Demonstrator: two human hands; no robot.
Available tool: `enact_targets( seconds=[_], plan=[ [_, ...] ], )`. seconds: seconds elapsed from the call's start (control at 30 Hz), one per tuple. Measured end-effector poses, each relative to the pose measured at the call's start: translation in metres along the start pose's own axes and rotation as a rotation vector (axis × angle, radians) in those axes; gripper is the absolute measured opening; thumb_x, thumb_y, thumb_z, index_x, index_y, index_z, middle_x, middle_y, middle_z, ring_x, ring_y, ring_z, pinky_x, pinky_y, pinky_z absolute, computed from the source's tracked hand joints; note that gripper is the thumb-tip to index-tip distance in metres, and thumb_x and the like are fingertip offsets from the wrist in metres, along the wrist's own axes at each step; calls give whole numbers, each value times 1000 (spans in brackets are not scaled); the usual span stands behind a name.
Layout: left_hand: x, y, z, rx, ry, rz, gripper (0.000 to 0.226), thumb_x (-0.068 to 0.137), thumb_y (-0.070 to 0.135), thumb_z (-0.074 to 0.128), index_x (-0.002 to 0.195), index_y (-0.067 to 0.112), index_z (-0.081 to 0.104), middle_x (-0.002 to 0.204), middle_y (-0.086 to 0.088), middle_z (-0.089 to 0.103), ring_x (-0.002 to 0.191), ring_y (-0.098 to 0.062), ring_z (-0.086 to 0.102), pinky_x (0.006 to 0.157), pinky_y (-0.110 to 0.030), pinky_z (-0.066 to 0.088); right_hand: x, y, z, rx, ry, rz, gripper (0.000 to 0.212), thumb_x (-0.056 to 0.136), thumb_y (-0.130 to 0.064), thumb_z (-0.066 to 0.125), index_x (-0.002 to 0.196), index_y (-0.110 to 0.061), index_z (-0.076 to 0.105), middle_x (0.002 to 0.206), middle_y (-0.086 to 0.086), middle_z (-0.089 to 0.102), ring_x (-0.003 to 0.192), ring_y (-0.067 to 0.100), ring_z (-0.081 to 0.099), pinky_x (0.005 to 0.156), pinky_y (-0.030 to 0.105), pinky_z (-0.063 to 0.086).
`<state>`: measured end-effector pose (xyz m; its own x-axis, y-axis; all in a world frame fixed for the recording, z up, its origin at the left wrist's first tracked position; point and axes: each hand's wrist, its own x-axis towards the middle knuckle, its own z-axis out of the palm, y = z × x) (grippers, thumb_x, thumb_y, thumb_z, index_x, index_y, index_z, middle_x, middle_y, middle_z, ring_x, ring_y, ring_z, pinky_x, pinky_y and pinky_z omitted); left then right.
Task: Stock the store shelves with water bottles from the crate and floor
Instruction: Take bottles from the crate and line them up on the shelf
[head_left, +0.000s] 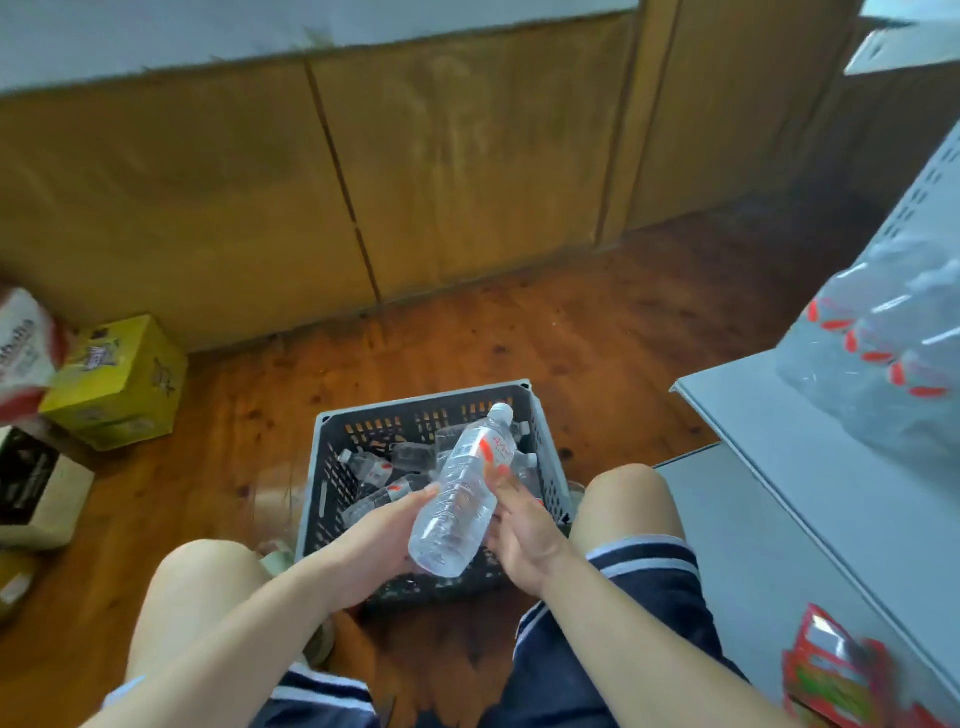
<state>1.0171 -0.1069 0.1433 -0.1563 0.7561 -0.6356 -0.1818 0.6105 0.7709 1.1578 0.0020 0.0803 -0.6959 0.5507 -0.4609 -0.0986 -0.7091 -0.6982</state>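
Closest in, the person squats with bare knees on either side of the crate (324, 483), and both hands meet on one water bottle (457, 499) held just above it. The left hand (379, 540) cups the lower body from below, the right hand (524, 540) wraps the far side near the label, and the white cap points away and up. The step in hand looks like lifting this bottle out and across to the shelf (779, 467) on the right. To do it well, one hand should probably take the bottle firmly round the middle, since thin clear plastic flexes and slips. It should then be turned cap-up before it crosses the crate's rim and stood with the label facing out. The label shows an orange-red mark and fine print, too small and blurred to read. Below it, more bottles (371, 467) lie jumbled on their sides in the crate, carrying the same orange-red labels. Low on the right, red packets (831, 675) rest on the grey shelving, their print smeared. Higher up on the shelf sits a plastic-wrapped pack of bottles (883, 353) with red label flashes. To the far left, a yellow box (119, 384) bears a dark logo I cannot read. A white and red box (23, 343) beside it shows letters that may end in "haha", though the blur makes this uncertain.
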Motion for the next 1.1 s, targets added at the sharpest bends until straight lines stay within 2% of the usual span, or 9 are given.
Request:
enact_targets(
  seconds=[0.1, 0.23, 0.4, 0.53, 0.67, 0.73, 0.83, 0.93, 1.1],
  plan=[
    [-5, 2, 10, 134, -45, 4, 51, 94, 60, 54, 132, 27, 60, 121, -1, 74, 111, -25, 71, 100, -43, 54, -10, 0, -11, -75, 137, -32, 70, 75, -56, 76, 136, -31, 54, 131, 1, 67, 118, 24, 65, 96, 40, 53],
    [-3, -11, 7, 188, -52, 40, 91, 63, 59, 88, 138, 20, 53, 126, 0, 71, 109, -20, 71, 89, -35, 59, -20, 11, -28, -89, 241, -41, 85, 66, -59, 83, 137, -30, 48, 133, 1, 63, 115, 24, 66, 89, 34, 57],
    [11, -41, 23, 286, -48, 51, 92, 58, 64, 89, 134, 22, 58, 118, 2, 74, 105, -17, 72, 91, -36, 59, -38, 26, -48, -146, 287, -72, 87, 53, -58, 89, 124, -17, 58, 115, 5, 75, 102, 24, 74, 97, 46, 57],
    [18, -32, 62, 438, -59, 110, 75, 81, 50, 80, 141, 17, 50, 130, 9, 63, 103, -8, 64, 84, -25, 55, -54, 25, -64, -156, 392, -83, 74, 73, -57, 82, 131, -20, 56, 121, 4, 73, 103, 24, 74, 94, 45, 59],
    [36, -22, 81, 501, -106, 167, 97, 78, 59, 77, 155, 18, 34, 156, 0, 42, 134, -17, 48, 106, -30, 41, -76, 15, -78, -118, 460, -70, 78, 75, -67, 76, 138, -29, 51, 133, 2, 66, 107, 28, 72, 96, 45, 58],
    [40, -19, 89, 528, -174, 182, 102, 69, 65, 79, 152, 21, 39, 153, 1, 47, 129, -16, 52, 105, -31, 43, -88, 14, -81, -51, 474, -99, 86, 69, -68, 80, 139, -28, 50, 131, 3, 67, 107, 29, 72, 97, 47, 57],
    [43, -18, 103, 519, -252, 199, 80, 78, 54, 80, 144, 26, 45, 143, 7, 52, 117, -8, 52, 95, -26, 42, -104, 14, -85, 11, 517, -180, 89, 65, -68, 82, 139, -32, 49, 131, 3, 68, 109, 30, 72, 97, 51, 56],
    [42, -16, 115, 533, -317, 234, 35, 85, 39, 79, 110, 39, 54, 103, 19, 63, 87, 3, 59, 73, -13, 46, -117, 9, -85, 34, 567, -237, 76, 70, -58, 83, 134, -32, 52, 126, 9, 70, 108, 31, 71, 94, 48, 58],
    [46, -16, 133, 585, -352, 301, 44, 83, 38, 81, 121, 31, 59, 94, 6, 77, 80, 1, 71, 68, -11, 49, -139, 5, -98, 18, 622, -299, 53, 90, -35, 75, 137, -24, 52, 119, 6, 74, 104, 27, 74, 86, 45, 60]
  ],
)
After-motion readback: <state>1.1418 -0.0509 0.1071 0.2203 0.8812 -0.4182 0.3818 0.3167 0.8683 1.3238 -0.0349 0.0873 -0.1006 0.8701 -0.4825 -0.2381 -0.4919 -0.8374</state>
